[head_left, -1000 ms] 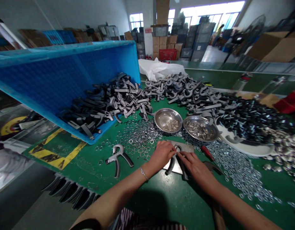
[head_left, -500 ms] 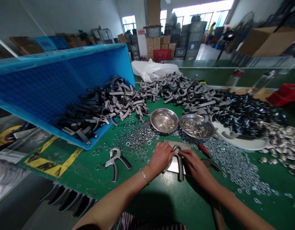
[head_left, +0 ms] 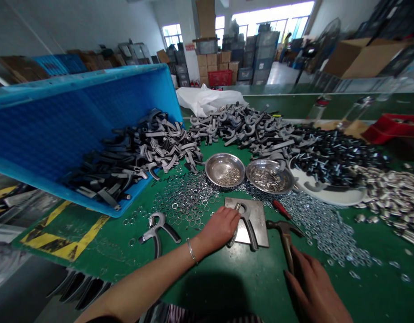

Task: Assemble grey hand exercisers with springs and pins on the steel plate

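My left hand (head_left: 221,228), with a bracelet at the wrist, is closed around one side of a grey and black hand grip strengthener (head_left: 250,226). The strengthener lies on a square metal plate (head_left: 261,220), its spring end pointing away from me; my fingers cover part of it. To the right, my right hand (head_left: 316,287) is over the wooden handle of a claw hammer (head_left: 287,242), thumb on one side and fingers on the other, still spread. The hammer lies on the table. Another hand grip strengthener (head_left: 160,231) rests left of my left forearm.
Two metal bowls (head_left: 224,154) of small parts stand behind the plate. Loose rings (head_left: 190,202) and nuts (head_left: 328,229) spread across the table, near a red-handled tool (head_left: 281,209). A tipped blue crate (head_left: 126,98) spills grey handles. A white dish (head_left: 348,197) sits right.
My right hand has left the hand grip strengthener and moved right and toward me, to the hammer's handle. My left hand stays on the strengthener. The view has shifted slightly.
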Action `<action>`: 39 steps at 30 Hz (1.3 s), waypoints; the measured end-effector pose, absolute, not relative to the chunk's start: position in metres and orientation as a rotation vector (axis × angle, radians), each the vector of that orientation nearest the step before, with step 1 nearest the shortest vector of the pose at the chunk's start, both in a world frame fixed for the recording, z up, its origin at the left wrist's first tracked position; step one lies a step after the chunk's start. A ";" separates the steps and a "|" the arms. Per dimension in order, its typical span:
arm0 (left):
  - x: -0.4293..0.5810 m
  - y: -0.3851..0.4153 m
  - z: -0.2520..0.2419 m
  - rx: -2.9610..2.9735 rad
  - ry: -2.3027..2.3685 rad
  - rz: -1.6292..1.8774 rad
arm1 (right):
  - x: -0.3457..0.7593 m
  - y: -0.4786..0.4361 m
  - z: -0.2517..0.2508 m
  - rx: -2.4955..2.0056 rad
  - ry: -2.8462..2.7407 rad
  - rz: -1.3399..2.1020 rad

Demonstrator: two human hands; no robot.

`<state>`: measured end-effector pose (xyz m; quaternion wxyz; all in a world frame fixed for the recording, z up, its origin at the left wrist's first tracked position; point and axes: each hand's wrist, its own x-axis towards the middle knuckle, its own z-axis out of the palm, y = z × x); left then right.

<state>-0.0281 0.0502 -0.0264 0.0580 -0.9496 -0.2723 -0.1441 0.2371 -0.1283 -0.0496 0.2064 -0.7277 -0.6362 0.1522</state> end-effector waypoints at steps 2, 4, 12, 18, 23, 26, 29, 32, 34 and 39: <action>-0.033 0.044 -0.032 -2.858 -0.797 -0.454 | 0.231 -0.125 -0.040 -2.007 -1.671 0.525; -0.037 0.040 -0.037 -2.838 -0.835 -0.439 | 0.228 -0.121 -0.026 -1.964 -1.454 0.711; -0.040 0.033 -0.036 -2.856 -0.906 -0.401 | 0.236 -0.120 0.009 -1.557 -0.569 1.687; -0.042 0.033 -0.027 -2.892 -0.986 -0.370 | 0.235 -0.117 0.030 -1.765 -0.953 1.512; -0.042 0.031 -0.023 -2.936 -0.916 -0.371 | 0.236 -0.110 0.029 -1.912 -1.117 1.405; -0.039 0.033 -0.020 -3.026 -1.082 -0.506 | 0.241 -0.101 0.030 -1.923 -1.318 1.293; -0.036 0.042 -0.014 -3.097 -1.415 -0.746 | 0.238 -0.089 0.043 -1.911 -1.561 1.186; -0.040 0.053 -0.007 -3.068 -1.610 -0.961 | 0.229 -0.074 0.058 -1.876 -1.700 0.987; -0.047 0.062 -0.001 -3.039 -1.646 -1.030 | 0.224 -0.061 0.058 -1.870 -1.775 0.853; -0.055 0.109 0.020 -2.974 -1.577 -0.925 | 0.228 -0.035 0.036 -1.878 -1.910 1.023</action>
